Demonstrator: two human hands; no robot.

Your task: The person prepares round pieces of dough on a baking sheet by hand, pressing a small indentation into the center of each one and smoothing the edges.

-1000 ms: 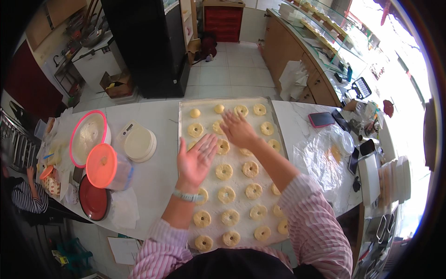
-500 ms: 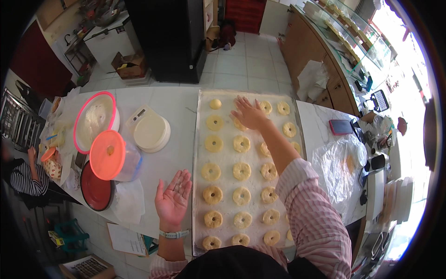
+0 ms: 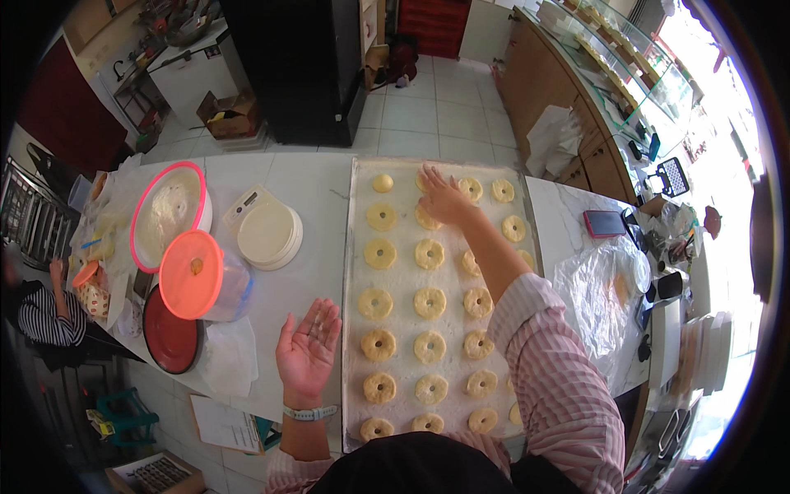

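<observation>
Rows of pale dough rings [image 3: 429, 303] lie on a flour-dusted baking tray [image 3: 403, 325] in front of me. My right hand [image 3: 444, 202] reaches to the far end, palm down with fingers extended, over a dough piece in the far row that it partly covers. Whether the fingertips press into that dough is hidden. A round dough ball [image 3: 383, 183] without a hole sits at the tray's far left corner. Beside the tray's left edge, my left hand [image 3: 304, 354] is palm up, fingers stretched out, with small whitish bits on them.
Left of the tray stand a white scale [image 3: 267, 235], a pink-rimmed bowl [image 3: 170, 214], an orange-lidded tub [image 3: 191, 276] and a dark red round pan [image 3: 171, 333]. Clear plastic sheeting [image 3: 588, 284] and a phone [image 3: 605, 223] lie to the right. Another person in striped sleeves [image 3: 53, 317] is at far left.
My right hand has shifted slightly right, and its fingers have drawn closer together. More of the dough under it shows. My left hand stays almost where it was, palm up.
</observation>
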